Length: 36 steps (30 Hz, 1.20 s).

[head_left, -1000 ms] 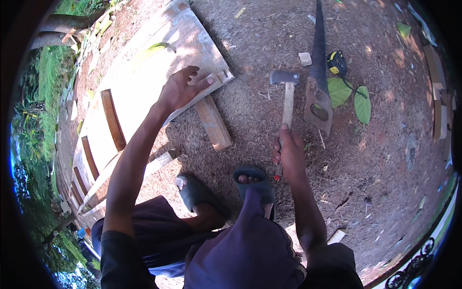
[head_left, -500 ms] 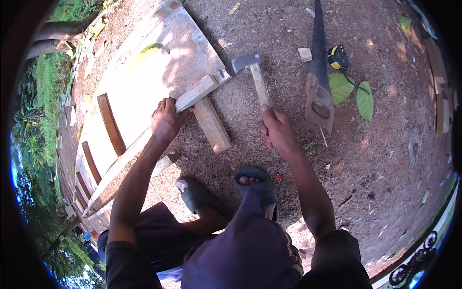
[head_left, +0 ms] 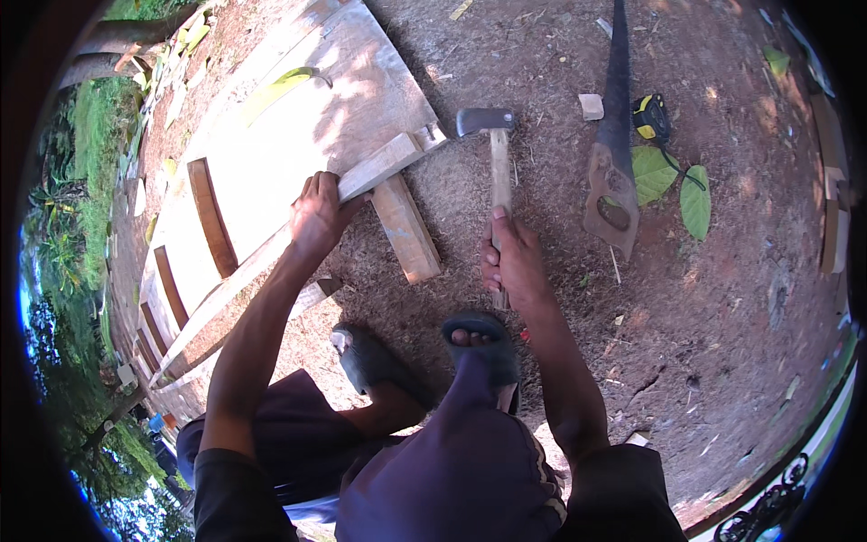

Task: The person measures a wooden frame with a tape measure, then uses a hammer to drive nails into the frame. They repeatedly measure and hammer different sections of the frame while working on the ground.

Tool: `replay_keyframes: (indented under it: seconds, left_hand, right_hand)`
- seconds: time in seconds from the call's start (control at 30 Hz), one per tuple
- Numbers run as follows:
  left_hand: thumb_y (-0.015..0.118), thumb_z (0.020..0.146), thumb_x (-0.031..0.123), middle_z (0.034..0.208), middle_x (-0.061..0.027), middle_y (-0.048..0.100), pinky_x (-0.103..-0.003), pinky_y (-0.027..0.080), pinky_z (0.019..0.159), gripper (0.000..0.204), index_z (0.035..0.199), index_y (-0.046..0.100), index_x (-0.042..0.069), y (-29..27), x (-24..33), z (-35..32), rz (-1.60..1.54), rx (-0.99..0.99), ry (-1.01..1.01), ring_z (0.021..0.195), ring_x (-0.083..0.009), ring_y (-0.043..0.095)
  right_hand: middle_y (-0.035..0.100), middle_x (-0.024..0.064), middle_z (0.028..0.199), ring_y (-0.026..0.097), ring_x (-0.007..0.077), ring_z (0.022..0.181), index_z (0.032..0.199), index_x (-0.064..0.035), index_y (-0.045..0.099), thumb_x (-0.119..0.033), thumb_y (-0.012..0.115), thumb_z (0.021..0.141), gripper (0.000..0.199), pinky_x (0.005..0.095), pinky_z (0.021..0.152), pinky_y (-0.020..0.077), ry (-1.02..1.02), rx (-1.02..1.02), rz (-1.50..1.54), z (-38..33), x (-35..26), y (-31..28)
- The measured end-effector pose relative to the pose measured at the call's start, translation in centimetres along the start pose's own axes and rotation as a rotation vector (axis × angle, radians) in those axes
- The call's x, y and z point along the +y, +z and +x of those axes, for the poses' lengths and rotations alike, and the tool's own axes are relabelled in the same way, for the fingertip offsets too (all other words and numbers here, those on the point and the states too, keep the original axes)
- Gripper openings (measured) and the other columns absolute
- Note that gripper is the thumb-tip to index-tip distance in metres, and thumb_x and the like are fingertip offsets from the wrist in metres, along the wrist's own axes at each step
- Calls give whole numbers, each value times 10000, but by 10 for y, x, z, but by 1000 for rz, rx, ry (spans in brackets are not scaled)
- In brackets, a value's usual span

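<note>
My right hand [head_left: 517,262] grips the wooden handle of a hammer [head_left: 494,154], whose dark metal head lies close to the end of a long pale wooden batten [head_left: 379,167]. My left hand [head_left: 316,217] presses on that batten, which runs along the edge of a big light plywood panel [head_left: 298,126] lying on the dirt. A short plank [head_left: 406,230] sticks out from under the batten, between my two hands.
A hand saw [head_left: 614,135] lies on the ground to the right, with a yellow and black tape measure [head_left: 652,116] and green leaves beside it. Brown cross slats [head_left: 209,217] show on the panel's left. My sandalled feet [head_left: 479,334] rest just below the hammer.
The hammer has swung from the right toward the batten's end and come down a little. My left hand slid down along the batten toward me.
</note>
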<state>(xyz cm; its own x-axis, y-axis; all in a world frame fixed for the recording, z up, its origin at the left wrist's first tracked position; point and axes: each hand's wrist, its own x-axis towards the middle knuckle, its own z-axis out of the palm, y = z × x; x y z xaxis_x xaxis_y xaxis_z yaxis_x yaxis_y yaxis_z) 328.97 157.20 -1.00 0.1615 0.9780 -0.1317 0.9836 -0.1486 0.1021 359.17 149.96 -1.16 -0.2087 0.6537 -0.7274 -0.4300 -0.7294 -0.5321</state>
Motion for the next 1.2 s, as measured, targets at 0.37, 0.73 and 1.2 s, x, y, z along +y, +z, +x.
replay_keyframes:
  seconds: [0.37, 0.73, 1.2]
  left_hand:
    - [758, 852, 459, 1126, -220, 644, -480, 511, 919, 617, 1169, 574, -37, -14, 20, 8, -18, -162, -186, 1100, -369, 621]
    - [723, 884, 485, 951, -185, 609, -476, 531, 734, 572, 1059, 533, -25, 0, 2, 0, -3, 12, 16, 921, -346, 636]
    - [794, 828, 413, 1122, -207, 649, -476, 525, 924, 560, 1126, 596, -18, -9, 15, 6, -8, -123, -148, 1109, -351, 626]
  right_hand:
    - [419, -26, 620, 422, 78, 446, 897, -83, 471, -415, 436, 1075, 379, 272, 384, 361, -192, 220, -125, 17, -16, -11]
    - [409, -26, 615, 355, 67, 409, 888, -102, 476, -467, 464, 1061, 404, 254, 360, 320, 63, -75, 350, -6, -5, 7]
    - [474, -17, 623, 447, 65, 457, 880, -78, 496, -405, 484, 1068, 377, 265, 403, 386, -433, 248, -622, 14, 14, -4]
